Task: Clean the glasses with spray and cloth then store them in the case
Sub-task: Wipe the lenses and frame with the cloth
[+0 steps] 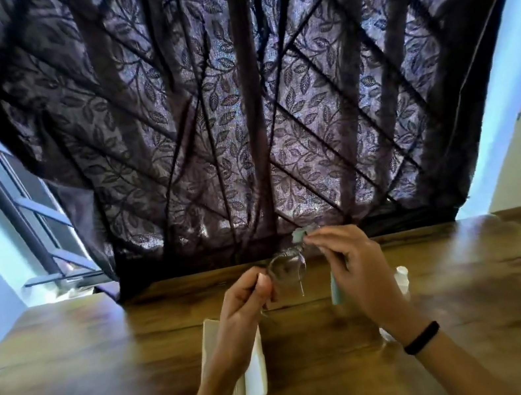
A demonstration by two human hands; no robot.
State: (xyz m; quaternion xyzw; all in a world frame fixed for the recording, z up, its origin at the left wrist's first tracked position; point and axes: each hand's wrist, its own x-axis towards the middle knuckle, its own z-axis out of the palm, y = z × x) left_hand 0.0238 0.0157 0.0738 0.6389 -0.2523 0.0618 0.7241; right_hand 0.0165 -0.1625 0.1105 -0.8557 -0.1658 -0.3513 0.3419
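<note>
Glasses [287, 267], one pair, sit raised above the wooden table [110, 380] between two bare hands, just past the centre of the view toward 12 o'clock. Their frame is thin and wiry, and one round clear lens faces the camera; the far lens is covered. The left hand [245, 299], at 9 o'clock of the glasses, pinches the near side of the frame between thumb and curled fingers. The right hand [351, 265], at 3 o'clock, has its fingers closed on one pale green cloth [300, 234], soft and crumpled, pressed against the far lens; a strip of the same cloth hangs down below the palm. A single black band [421, 337] circles the right wrist.

One white case [247, 370], smooth, hard and oblong with rounded corners, lies on the table at 6 o'clock of the glasses, partly under the left forearm; whether it is open or closed cannot be told. One small bottle [402, 278] of translucent white plastic stands at 4 o'clock, just behind the right hand and mostly hidden by it. The table shows brown grain with a glossy sheen. At 12 o'clock one dark sheer curtain [237, 114] with a woven leaf pattern hangs against the light, touching the table's far edge.
</note>
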